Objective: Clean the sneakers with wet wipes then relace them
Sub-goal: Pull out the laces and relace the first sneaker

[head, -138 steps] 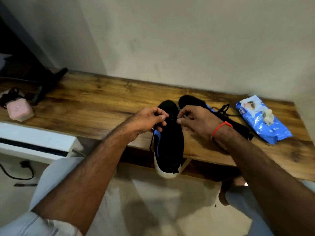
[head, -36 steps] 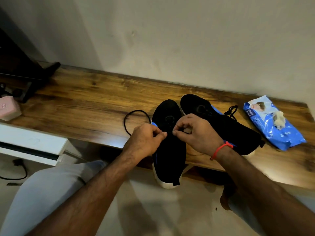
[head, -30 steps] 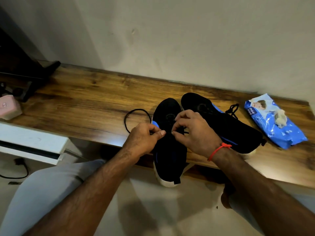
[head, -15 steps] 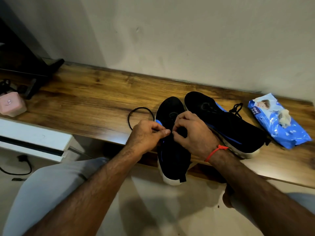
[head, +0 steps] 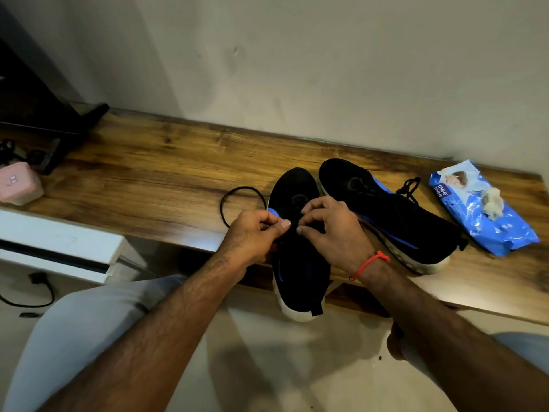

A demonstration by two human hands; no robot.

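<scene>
Relacing underway: left hand (head: 255, 233) and right hand (head: 329, 230) are pinching the lace (head: 237, 191) over the near sneaker (head: 300, 263); far sneaker (head: 392, 215) looking laced already, wipes (head: 481, 209) lying aside.

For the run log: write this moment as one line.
stage: relacing | left hand: pinches lace | right hand: pinches lace | near sneaker: heel past bench edge | far sneaker: laced | wipes pack: right

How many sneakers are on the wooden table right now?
2. One sneaker lies under both hands, its heel hanging over the table's front edge; the other sneaker lies just right of it, beside the wipes pack.
</scene>
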